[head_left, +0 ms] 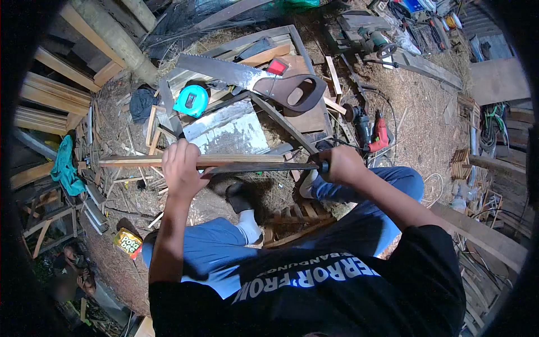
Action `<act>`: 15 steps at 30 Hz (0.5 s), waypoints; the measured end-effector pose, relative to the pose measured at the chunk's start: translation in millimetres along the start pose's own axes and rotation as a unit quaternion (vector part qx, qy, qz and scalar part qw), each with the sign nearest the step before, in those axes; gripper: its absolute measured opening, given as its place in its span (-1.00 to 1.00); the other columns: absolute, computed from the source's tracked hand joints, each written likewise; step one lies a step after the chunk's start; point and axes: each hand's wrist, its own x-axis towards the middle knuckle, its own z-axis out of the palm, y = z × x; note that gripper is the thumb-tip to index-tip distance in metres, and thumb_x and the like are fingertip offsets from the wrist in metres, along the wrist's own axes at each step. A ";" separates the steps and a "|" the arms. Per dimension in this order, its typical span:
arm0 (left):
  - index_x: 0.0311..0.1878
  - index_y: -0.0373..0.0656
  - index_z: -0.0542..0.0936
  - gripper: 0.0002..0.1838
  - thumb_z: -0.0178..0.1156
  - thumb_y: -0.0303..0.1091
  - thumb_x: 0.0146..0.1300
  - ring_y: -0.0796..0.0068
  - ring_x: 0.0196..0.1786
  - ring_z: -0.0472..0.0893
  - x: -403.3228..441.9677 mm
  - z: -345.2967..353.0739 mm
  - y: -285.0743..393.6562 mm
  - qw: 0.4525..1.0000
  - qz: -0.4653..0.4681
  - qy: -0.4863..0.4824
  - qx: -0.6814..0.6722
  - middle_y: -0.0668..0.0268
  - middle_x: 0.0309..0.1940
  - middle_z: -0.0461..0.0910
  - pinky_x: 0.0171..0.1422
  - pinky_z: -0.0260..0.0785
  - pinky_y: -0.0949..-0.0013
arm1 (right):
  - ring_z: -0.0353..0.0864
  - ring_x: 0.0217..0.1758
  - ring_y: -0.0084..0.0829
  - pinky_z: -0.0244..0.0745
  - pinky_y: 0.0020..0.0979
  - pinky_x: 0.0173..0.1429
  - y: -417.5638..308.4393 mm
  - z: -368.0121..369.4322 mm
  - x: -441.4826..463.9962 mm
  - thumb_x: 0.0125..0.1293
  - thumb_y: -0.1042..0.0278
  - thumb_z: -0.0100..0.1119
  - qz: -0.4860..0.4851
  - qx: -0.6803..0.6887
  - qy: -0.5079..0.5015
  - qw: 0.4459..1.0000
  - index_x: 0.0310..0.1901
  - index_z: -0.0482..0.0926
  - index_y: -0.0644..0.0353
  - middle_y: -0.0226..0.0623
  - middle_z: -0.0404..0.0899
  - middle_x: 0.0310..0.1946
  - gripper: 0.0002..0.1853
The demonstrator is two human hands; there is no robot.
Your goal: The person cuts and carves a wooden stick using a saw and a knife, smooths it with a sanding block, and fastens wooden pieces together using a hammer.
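Observation:
My left hand (182, 164) is closed around a thin wooden strip (241, 159), which sticks out to both sides of it. In my right hand (343, 164) is the dark handle end of a long, narrow-bladed tool (258, 167), possibly a knife. Its blade lies along the near side of the strip, and its far end reaches my left thumb. Beyond the hands, a handsaw (241, 78) with a brown handle rests across a wooden frame (323, 121). A turquoise tape measure (191, 101) and a whitish-painted board (230, 129) are also there.
A red and dark power tool (379, 135) with a cord lies to the right. Farther back is a green grinder (382, 44). Stacked wood (53, 101) stands at left, near a teal cloth (67, 168) and a yellow snack packet (128, 242). Offcuts and shavings cover the ground.

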 end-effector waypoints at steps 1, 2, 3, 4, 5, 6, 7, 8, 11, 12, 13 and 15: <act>-0.21 -0.08 0.44 -0.39 0.67 -0.13 -0.21 0.01 -0.11 0.48 0.4 -0.2 0.5 1.000 -0.003 0.000 0.000 0.18 -0.23 0.40 -0.01 0.27 0.03 | 0.81 -0.18 0.08 0.73 0.05 0.01 -4.5 -4.6 -0.8 0.07 0.14 0.41 0.013 0.000 -0.013 1.000 -0.17 0.83 -0.05 -0.04 0.80 -0.30 -0.72; -0.21 -0.08 0.43 -0.38 0.67 -0.17 -0.24 0.01 -0.11 0.48 0.9 -0.3 1.3 1.000 -0.006 -0.001 -0.001 0.18 -0.23 0.40 -0.01 0.27 0.03 | 0.83 -0.13 0.08 0.73 0.05 0.06 -6.9 -6.8 -2.0 0.06 0.14 0.39 0.027 0.001 -0.027 0.999 -0.17 0.82 -0.01 -0.02 0.81 -0.26 -0.71; -0.21 -0.08 0.43 -0.37 0.68 -0.20 -0.26 0.01 -0.12 0.48 1.3 -0.5 1.8 1.000 -0.009 -0.002 -0.002 0.18 -0.23 0.40 -0.01 0.27 0.03 | 0.82 -0.13 0.09 0.73 0.05 0.06 -7.0 -5.7 -3.0 0.05 0.14 0.39 0.028 0.006 -0.019 0.999 -0.17 0.82 -0.02 -0.02 0.81 -0.26 -0.71; -0.21 -0.07 0.43 -0.37 0.68 -0.22 -0.28 0.01 -0.12 0.48 1.4 0.3 1.6 1.000 -0.007 0.004 -0.003 0.19 -0.23 0.40 -0.01 0.27 0.03 | 0.82 -0.13 0.09 0.74 0.05 0.06 -7.0 -3.4 -3.9 0.05 0.15 0.40 0.028 0.012 -0.011 0.999 -0.16 0.82 -0.02 -0.02 0.81 -0.26 -0.70; -0.21 -0.07 0.43 -0.37 0.68 -0.23 -0.30 0.02 -0.12 0.48 1.2 2.2 1.1 1.000 -0.006 0.011 -0.005 0.19 -0.23 0.40 -0.01 0.27 0.03 | 0.82 -0.13 0.09 0.74 0.05 0.06 -7.0 -0.7 -4.5 0.05 0.15 0.40 0.028 0.017 -0.003 0.999 -0.16 0.82 -0.02 -0.02 0.81 -0.25 -0.70; -0.21 -0.07 0.43 -0.36 0.68 -0.25 -0.32 0.02 -0.12 0.48 1.7 2.9 0.7 1.000 -0.004 0.018 -0.006 0.19 -0.23 0.40 -0.01 0.27 0.04 | 0.82 -0.13 0.10 0.74 0.05 0.06 -5.5 3.1 -4.7 0.05 0.15 0.40 0.026 0.020 -0.003 0.999 -0.16 0.82 -0.01 -0.01 0.80 -0.26 -0.70; -0.21 -0.06 0.43 -0.36 0.68 -0.26 -0.35 0.02 -0.12 0.48 2.6 2.1 0.3 1.000 -0.003 0.013 -0.003 0.19 -0.23 0.40 -0.01 0.27 0.04 | 0.81 -0.14 0.10 0.73 0.05 0.05 -3.5 6.8 -4.7 0.05 0.15 0.39 0.024 0.022 -0.004 0.999 -0.16 0.81 -0.01 -0.01 0.80 -0.26 -0.70; -0.21 -0.06 0.43 -0.35 0.67 -0.27 -0.37 0.03 -0.12 0.48 3.5 0.7 0.5 1.000 -0.002 0.009 -0.001 0.20 -0.23 0.40 -0.02 0.27 0.04 | 0.81 -0.14 0.11 0.73 0.05 0.05 -2.2 9.0 -5.2 0.05 0.16 0.39 0.021 0.024 -0.006 0.999 -0.16 0.81 -0.01 0.00 0.80 -0.27 -0.70; -0.22 -0.04 0.43 -0.34 0.66 -0.30 -0.43 0.04 -0.13 0.49 5.9 0.9 -0.1 1.000 0.002 0.014 -0.005 0.21 -0.24 0.40 -0.03 0.26 0.07 | 0.80 -0.14 0.12 0.73 0.05 0.03 -4.8 -0.3 -5.2 0.07 0.16 0.38 0.015 0.035 -0.020 0.999 -0.16 0.81 0.01 0.02 0.79 -0.28 -0.71; -0.23 -0.04 0.43 -0.34 0.66 -0.30 -0.44 0.04 -0.13 0.49 6.9 1.2 -0.7 1.000 0.004 0.018 -0.009 0.22 -0.24 0.40 -0.04 0.25 0.08 | 0.80 -0.14 0.13 0.72 0.05 0.02 -4.6 -2.3 -3.8 0.07 0.16 0.38 0.010 0.042 -0.027 0.999 -0.16 0.81 0.02 0.02 0.78 -0.28 -0.71; -0.23 -0.03 0.43 -0.34 0.66 -0.30 -0.45 0.05 -0.14 0.49 8.0 1.4 -1.4 1.000 0.007 0.016 -0.007 0.22 -0.24 0.40 -0.05 0.24 0.09 | 0.80 -0.14 0.13 0.72 0.05 0.01 -4.3 -5.1 -1.9 0.07 0.15 0.38 0.006 0.048 -0.034 0.998 -0.16 0.81 0.03 0.03 0.78 -0.28 -0.70; -0.25 -0.03 0.43 -0.34 0.65 -0.31 -0.47 0.05 -0.14 0.49 8.4 2.6 -2.4 1.000 0.009 0.014 -0.004 0.24 -0.25 0.41 -0.06 0.23 0.10 | 0.79 -0.14 0.14 0.71 0.06 0.00 -3.6 -8.0 -3.1 0.08 0.15 0.38 -0.004 0.055 -0.037 0.998 -0.16 0.81 0.04 0.04 0.78 -0.28 -0.70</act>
